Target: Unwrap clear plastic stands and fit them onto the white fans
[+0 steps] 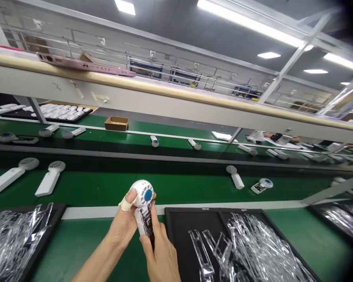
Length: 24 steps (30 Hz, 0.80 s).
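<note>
Between my two hands is a white handheld fan (141,192) with a round slotted head and a blue disc at its centre. Its handle is open along one side, showing dark inner parts. My left hand (124,219), with a pale wrap on the thumb, grips the fan around its head. The fingers of my right hand (161,246) close on the handle from the right, thumb and forefinger on either side of it. To the right, a black tray (191,216) holds a heap of clear, shiny plastic frames (261,250).
A green conveyor (102,184) carries several white fans, among them one fan (50,178) at left and another (235,177) at right. More clear parts fill a tray (57,219) at lower left. A cardboard box (117,123) sits farther back. Another person's arm (295,139) shows at far right.
</note>
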Available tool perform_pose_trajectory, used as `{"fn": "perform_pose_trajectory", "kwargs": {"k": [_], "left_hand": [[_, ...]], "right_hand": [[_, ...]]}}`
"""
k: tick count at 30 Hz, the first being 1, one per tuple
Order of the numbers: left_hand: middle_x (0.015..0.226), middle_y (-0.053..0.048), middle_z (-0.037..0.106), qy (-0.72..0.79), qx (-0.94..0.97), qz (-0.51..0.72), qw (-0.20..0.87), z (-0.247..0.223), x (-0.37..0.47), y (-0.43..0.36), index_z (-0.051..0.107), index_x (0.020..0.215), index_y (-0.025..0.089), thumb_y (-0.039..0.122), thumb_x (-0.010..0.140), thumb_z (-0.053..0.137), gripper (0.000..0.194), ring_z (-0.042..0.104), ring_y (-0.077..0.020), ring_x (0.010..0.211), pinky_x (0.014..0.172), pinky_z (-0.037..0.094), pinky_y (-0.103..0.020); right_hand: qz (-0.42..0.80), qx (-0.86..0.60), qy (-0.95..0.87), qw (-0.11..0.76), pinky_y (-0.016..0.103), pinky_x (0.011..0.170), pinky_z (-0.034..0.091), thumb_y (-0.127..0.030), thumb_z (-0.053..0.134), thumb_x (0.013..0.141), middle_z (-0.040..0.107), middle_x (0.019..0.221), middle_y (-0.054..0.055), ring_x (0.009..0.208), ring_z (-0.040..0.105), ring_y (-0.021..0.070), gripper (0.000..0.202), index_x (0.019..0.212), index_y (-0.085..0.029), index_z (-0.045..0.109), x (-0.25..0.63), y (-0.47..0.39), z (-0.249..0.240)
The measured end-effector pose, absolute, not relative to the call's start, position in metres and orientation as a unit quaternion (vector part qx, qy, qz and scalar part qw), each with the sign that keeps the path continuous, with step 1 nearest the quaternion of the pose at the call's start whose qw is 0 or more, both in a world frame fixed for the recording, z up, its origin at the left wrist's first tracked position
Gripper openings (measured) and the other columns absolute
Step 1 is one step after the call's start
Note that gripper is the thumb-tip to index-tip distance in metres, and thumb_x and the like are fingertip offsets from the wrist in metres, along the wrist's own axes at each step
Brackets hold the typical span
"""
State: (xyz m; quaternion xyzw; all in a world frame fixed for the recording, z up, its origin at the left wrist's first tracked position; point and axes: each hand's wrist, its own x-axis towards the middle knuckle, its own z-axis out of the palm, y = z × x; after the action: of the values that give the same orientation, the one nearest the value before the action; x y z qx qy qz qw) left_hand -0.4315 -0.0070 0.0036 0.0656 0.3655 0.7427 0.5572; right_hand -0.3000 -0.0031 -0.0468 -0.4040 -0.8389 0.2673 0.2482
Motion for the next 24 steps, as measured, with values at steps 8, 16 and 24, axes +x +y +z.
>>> {"fn": "perform_pose_trajectory", "kwargs": {"k": [8, 16, 24], "left_hand": [[0.101, -0.016, 0.069, 0.572, 0.183, 0.55, 0.58, -0.006, -0.41, -0.018, 0.061, 0.11, 0.012, 0.055, 0.061, 0.072, 0.066, 0.061, -0.0354, 0.099, 0.081, 0.048, -0.044], [0.084, -0.008, 0.071, 0.603, 0.25, 0.65, 0.39, -0.039, -0.37, -0.015, 0.068, 0.077, 0.023, 0.045, 0.043, 0.084, 0.043, 0.063, -0.032, 0.088, 0.088, 0.048, -0.04], [0.078, -0.008, 0.073, 0.6, 0.21, 0.618, 0.463, -0.073, -0.369, -0.006, 0.065, 0.07, 0.024, 0.047, 0.042, 0.084, 0.041, 0.066, -0.0324, 0.084, 0.084, 0.051, -0.041]], "right_hand": [[0.166, -0.38, -0.862, 0.291, 0.032, 0.065, 0.052, -0.045, 0.044, 0.09, 0.059, 0.091, 0.004, 0.08, 0.062, 0.0222, 0.046, 0.134, -0.034, 0.043, -0.273, 0.004, -0.046], [0.473, -0.597, -0.461, 0.456, 0.026, 0.057, 0.043, -0.052, 0.028, 0.091, 0.054, 0.056, 0.001, 0.058, 0.055, 0.0163, 0.053, 0.058, -0.02, 0.055, -0.281, 0.024, -0.064], [0.437, -0.602, -0.492, 0.452, 0.026, 0.052, 0.038, -0.051, 0.024, 0.092, 0.052, 0.05, 0.0, 0.052, 0.051, 0.0151, 0.056, 0.051, -0.021, 0.048, -0.278, 0.031, -0.089]]}}
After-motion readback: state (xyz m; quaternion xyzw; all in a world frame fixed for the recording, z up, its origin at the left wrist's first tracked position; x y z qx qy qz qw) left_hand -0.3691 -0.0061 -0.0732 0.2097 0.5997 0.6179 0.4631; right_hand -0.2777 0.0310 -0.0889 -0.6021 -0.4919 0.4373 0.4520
